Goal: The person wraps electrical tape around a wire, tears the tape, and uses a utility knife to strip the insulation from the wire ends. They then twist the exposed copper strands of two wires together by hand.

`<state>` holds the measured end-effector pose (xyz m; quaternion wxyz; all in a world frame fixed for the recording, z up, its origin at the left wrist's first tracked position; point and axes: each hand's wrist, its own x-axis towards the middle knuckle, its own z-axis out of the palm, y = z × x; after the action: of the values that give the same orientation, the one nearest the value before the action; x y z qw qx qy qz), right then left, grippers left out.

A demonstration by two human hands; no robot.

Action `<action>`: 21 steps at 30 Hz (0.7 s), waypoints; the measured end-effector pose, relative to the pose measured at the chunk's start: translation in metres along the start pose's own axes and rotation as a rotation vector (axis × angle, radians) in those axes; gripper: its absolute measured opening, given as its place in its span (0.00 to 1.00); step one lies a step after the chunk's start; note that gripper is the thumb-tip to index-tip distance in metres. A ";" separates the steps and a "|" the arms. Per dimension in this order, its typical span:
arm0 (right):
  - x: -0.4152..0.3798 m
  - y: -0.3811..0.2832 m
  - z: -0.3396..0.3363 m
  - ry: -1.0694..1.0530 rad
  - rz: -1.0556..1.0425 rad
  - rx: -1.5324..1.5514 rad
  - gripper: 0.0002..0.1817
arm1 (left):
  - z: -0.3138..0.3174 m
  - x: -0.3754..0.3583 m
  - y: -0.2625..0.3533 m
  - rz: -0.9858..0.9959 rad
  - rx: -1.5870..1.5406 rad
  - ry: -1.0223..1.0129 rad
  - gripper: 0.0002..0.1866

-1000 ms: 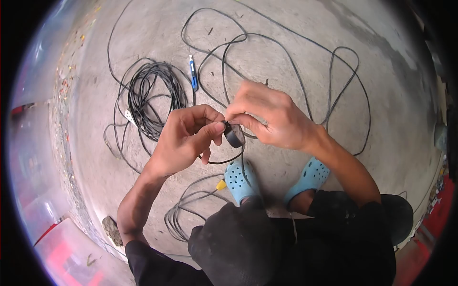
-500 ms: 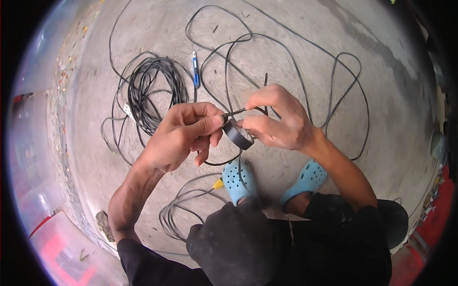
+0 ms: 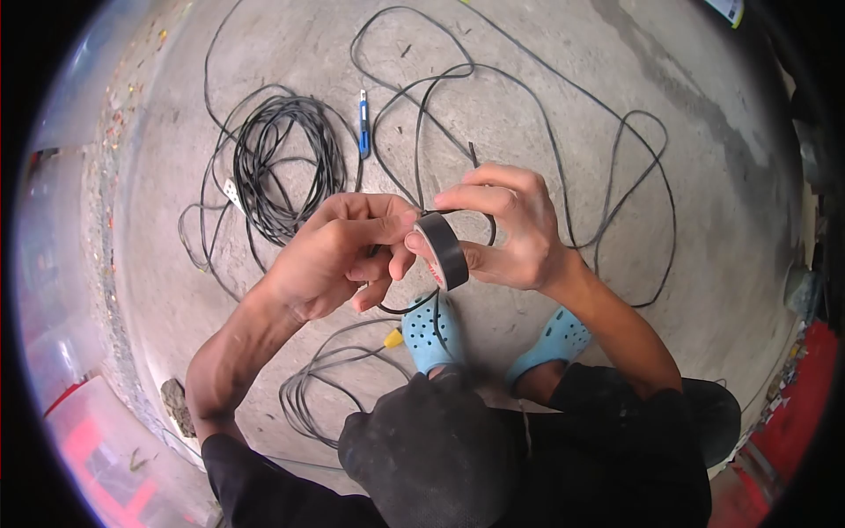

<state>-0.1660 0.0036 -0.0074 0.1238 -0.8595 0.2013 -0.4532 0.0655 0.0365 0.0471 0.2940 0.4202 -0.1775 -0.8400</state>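
My left hand point(image 3: 348, 246) pinches a black cable at the centre of the view, thumb against forefinger. Close beside it, my right hand point(image 3: 510, 224) holds a roll of black tape point(image 3: 451, 255), its thumb reaching through the roll's hole. The right forefinger is near the black cable point(image 3: 486, 222), which bends to the right just above the roll. The roll stands on edge between both hands, against the left fingertips. The exact join between tape and cable is hidden by the fingers.
On the concrete floor lie a coil of black cable point(image 3: 286, 167), a blue cutter point(image 3: 363, 128), loose loops of cable point(image 3: 546, 110), a smaller coil point(image 3: 304, 378) with a yellow plug point(image 3: 393, 338) and a white connector point(image 3: 233, 194). Light blue clogs point(image 3: 431, 334) are below my hands.
The tape roll has turned and shifted slightly down and right, showing its inner side. My right hand's fingers have spread and moved left a little. My left hand keeps its pinch.
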 end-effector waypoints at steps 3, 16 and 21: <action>-0.001 -0.002 -0.004 -0.029 -0.022 0.030 0.16 | 0.001 0.001 -0.002 -0.037 -0.006 -0.045 0.12; 0.007 -0.014 0.001 0.030 0.333 0.326 0.10 | 0.010 -0.009 -0.005 0.183 0.342 0.012 0.10; 0.015 -0.017 0.001 0.086 0.307 0.353 0.09 | 0.015 -0.010 -0.005 0.298 0.604 0.066 0.11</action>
<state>-0.1535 0.0121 0.0092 0.3307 -0.7639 0.2524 -0.4934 0.0562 0.0475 0.0594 0.2812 0.4849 -0.4680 -0.6832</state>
